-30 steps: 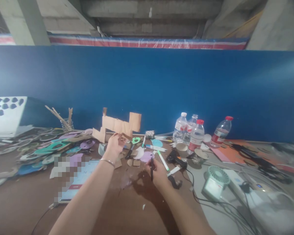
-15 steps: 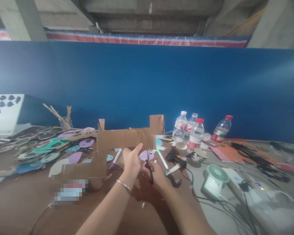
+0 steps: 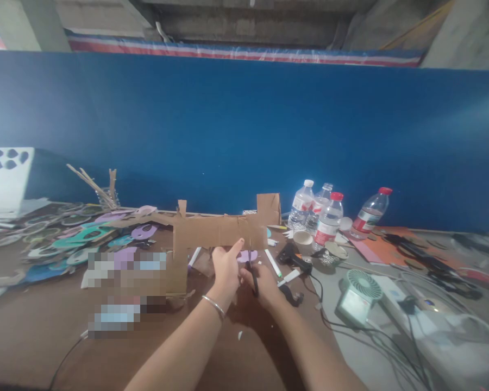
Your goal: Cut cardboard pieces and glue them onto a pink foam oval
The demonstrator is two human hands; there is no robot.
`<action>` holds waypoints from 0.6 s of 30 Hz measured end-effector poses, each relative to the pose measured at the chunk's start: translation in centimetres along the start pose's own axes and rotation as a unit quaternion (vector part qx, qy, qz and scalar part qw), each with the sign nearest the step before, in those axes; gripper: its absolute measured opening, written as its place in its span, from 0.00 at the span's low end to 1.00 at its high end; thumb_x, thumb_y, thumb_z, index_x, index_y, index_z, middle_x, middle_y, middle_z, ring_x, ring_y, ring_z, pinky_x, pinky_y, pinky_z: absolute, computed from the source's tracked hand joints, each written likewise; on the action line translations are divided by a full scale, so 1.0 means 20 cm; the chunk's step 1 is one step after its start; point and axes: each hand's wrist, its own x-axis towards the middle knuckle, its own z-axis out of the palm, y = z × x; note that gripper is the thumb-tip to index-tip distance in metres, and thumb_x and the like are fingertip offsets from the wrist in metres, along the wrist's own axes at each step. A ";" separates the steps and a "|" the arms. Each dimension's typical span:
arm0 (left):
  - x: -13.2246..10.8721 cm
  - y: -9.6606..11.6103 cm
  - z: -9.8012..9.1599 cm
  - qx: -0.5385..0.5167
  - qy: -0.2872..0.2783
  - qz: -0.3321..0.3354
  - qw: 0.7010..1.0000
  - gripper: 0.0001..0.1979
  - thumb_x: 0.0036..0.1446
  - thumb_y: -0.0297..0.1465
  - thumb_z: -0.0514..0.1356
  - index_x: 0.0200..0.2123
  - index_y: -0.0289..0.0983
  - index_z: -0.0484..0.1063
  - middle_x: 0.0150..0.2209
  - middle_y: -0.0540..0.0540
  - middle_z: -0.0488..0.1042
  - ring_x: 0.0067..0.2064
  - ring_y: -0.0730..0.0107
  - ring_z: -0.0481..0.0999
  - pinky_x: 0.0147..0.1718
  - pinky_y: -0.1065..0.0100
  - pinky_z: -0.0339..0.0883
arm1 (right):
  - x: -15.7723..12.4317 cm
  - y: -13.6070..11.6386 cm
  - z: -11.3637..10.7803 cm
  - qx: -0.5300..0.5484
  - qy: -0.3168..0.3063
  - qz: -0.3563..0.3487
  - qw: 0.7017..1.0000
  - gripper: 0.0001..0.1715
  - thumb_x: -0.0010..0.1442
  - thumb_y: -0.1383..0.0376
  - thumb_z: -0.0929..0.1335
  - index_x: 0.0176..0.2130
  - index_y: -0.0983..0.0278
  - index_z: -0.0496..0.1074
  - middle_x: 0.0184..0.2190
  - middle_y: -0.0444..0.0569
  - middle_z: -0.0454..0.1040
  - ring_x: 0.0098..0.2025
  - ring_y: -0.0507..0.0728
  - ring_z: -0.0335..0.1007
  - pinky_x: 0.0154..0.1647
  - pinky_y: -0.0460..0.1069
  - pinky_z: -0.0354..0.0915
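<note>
Brown cardboard (image 3: 206, 232) is held over the table (image 3: 36, 339), apparently pinched near its lower edge by the left hand (image 3: 227, 269) (fingers mostly hidden) to steady it, while scissors (image 3: 255, 283) are gripped, blades upward, by the right hand (image 3: 267, 286).

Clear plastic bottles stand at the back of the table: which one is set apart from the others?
The red-capped clear plastic bottle farthest right, beside the flat orange sheet; the other three cluster together.
</note>
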 end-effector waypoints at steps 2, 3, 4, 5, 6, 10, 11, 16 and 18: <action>-0.01 -0.01 0.00 0.004 0.001 0.009 1.000 0.20 0.31 0.38 0.68 0.23 0.33 0.61 0.18 0.53 0.63 0.17 0.78 0.63 0.14 0.75 0.56 | 0.00 0.00 -0.01 -0.009 0.007 0.009 1.000 0.24 0.53 0.49 0.62 0.24 0.67 0.68 0.21 0.48 0.69 0.25 0.54 0.64 0.26 0.46 0.56; -0.01 -0.01 0.01 0.005 0.001 0.012 1.000 0.21 0.31 0.38 0.68 0.22 0.33 0.61 0.18 0.53 0.63 0.17 0.78 0.63 0.14 0.75 0.56 | 0.00 0.00 -0.01 -0.013 0.009 0.012 1.000 0.23 0.52 0.49 0.62 0.24 0.67 0.68 0.20 0.48 0.69 0.24 0.54 0.64 0.26 0.46 0.56; -0.01 -0.02 0.01 0.006 0.000 0.012 1.000 0.21 0.31 0.39 0.68 0.22 0.33 0.61 0.18 0.54 0.63 0.17 0.78 0.63 0.14 0.75 0.55 | 0.00 0.00 -0.01 -0.015 0.009 0.013 1.000 0.23 0.52 0.50 0.63 0.24 0.67 0.68 0.20 0.48 0.69 0.24 0.54 0.64 0.26 0.46 0.57; -0.01 -0.02 0.01 0.007 -0.001 0.011 1.000 0.21 0.31 0.39 0.68 0.23 0.33 0.61 0.18 0.54 0.63 0.17 0.78 0.63 0.14 0.75 0.55 | 0.01 0.00 -0.01 -0.017 0.008 0.014 1.000 0.23 0.52 0.50 0.63 0.24 0.67 0.69 0.20 0.48 0.69 0.24 0.54 0.64 0.27 0.46 0.57; 0.00 -0.02 0.00 0.008 -0.003 0.008 1.000 0.21 0.31 0.39 0.68 0.23 0.33 0.62 0.18 0.53 0.63 0.17 0.78 0.62 0.14 0.75 0.54 | 0.01 0.00 -0.01 -0.018 0.006 0.013 1.000 0.22 0.52 0.51 0.63 0.24 0.67 0.69 0.21 0.48 0.70 0.24 0.54 0.64 0.27 0.46 0.57; 0.01 -0.04 0.00 0.028 -0.013 0.019 0.999 0.20 0.33 0.40 0.67 0.23 0.33 0.62 0.18 0.53 0.63 0.17 0.77 0.63 0.13 0.75 0.54 | 0.01 0.01 -0.01 -0.015 0.000 0.002 1.000 0.21 0.53 0.52 0.63 0.26 0.67 0.69 0.22 0.48 0.70 0.26 0.54 0.65 0.28 0.46 0.57; 0.01 -0.05 0.00 0.035 -0.017 0.026 0.999 0.20 0.34 0.40 0.67 0.23 0.33 0.62 0.18 0.53 0.63 0.17 0.77 0.63 0.14 0.74 0.55 | 0.01 0.02 -0.01 -0.015 0.000 -0.001 1.000 0.20 0.54 0.52 0.63 0.26 0.67 0.69 0.23 0.48 0.70 0.26 0.54 0.65 0.29 0.46 0.58; 0.01 -0.05 0.01 0.044 -0.036 0.047 0.997 0.19 0.35 0.40 0.66 0.22 0.32 0.63 0.19 0.51 0.65 0.18 0.78 0.64 0.16 0.74 0.57 | 0.00 0.02 -0.02 -0.019 0.000 -0.013 1.000 0.20 0.55 0.52 0.62 0.28 0.67 0.69 0.24 0.48 0.71 0.27 0.54 0.65 0.29 0.46 0.58; 0.00 -0.05 0.01 0.036 -0.045 0.045 0.997 0.19 0.35 0.40 0.66 0.22 0.32 0.64 0.19 0.50 0.65 0.19 0.77 0.65 0.15 0.75 0.57 | 0.00 0.01 -0.02 -0.026 0.006 -0.010 1.000 0.21 0.55 0.52 0.62 0.27 0.67 0.68 0.24 0.48 0.71 0.27 0.54 0.65 0.29 0.46 0.58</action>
